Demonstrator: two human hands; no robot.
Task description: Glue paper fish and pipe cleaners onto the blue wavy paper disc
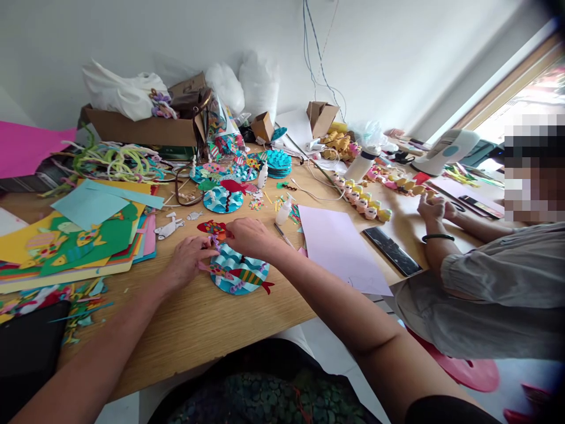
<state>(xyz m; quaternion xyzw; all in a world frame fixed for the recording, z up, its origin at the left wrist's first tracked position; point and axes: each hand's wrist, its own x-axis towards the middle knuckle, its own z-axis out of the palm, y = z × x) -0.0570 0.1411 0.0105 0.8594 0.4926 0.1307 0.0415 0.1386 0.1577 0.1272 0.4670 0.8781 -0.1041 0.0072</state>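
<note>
In front of me lies a round blue paper disc (241,288) with wavy white-and-blue strips standing on it. A green-striped paper fish with a red tail (251,278) and a pink one are fixed across its near side. My right hand (249,237) is closed over the disc's far edge, its fingertips pinching a red spotted paper fish (210,228) at its tail end. Beside the disc's left edge, my left hand (189,262) has its thumb and fingers pinched on a curled purple pipe cleaner (214,242) just under that fish.
Coloured paper sheets (106,203) and paper scraps (88,300) lie left. White fish cutouts (169,226), another disc (223,200), and a glue bottle (285,211) stand beyond. Lilac paper (338,247) and a phone (392,251) lie right, near a co-worker's hands (435,207).
</note>
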